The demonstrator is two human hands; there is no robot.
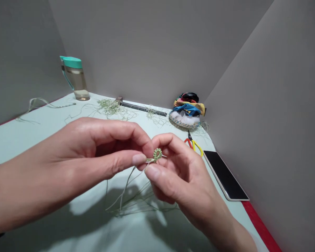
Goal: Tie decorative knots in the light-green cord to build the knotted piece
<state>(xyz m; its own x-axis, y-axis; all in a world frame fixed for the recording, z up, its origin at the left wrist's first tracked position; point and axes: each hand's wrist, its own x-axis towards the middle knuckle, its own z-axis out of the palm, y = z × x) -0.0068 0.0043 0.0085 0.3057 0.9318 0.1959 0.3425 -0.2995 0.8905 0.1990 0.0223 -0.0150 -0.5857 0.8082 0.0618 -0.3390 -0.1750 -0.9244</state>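
A small green knotted cord loop is held up over the table between my two hands. My left hand pinches the cords at the loop's left side between thumb and fingers. Close against it, my right hand is closed, its thumb near a thin strand just below the loop. What lies between the right fingertips is partly hidden. Several loose thin cord ends hang from the piece below my hands.
A bottle with a teal lid stands back left. Green thread scraps lie by a dark rod. A basket holds colourful cloth. Scissors and a phone lie at the right; another braided cord lies at the left.
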